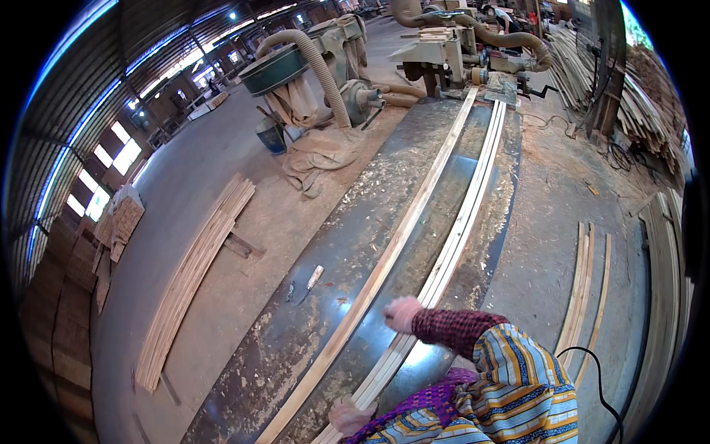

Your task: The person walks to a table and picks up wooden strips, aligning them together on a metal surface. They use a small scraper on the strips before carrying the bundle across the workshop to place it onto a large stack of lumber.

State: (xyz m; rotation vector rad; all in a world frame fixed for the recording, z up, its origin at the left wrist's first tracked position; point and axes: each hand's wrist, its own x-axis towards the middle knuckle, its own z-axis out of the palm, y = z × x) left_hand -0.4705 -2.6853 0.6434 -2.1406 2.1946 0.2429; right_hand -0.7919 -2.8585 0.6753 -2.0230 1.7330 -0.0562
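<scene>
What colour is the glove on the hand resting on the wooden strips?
Pale pink, on the right hand over the long wooden strips; the head view shows it.

No pkgs, labels, signs or screens visible.

The left hand [347, 416] lay low with fingers curled, its striped sleeve trailing back, while the right hand [401, 314] reached further forward, wrist bent, from a plaid cuff.

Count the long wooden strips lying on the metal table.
2 lines: single strip on the left; a stacked bundle right of it, under both hands, its own strip count unclear.
</scene>
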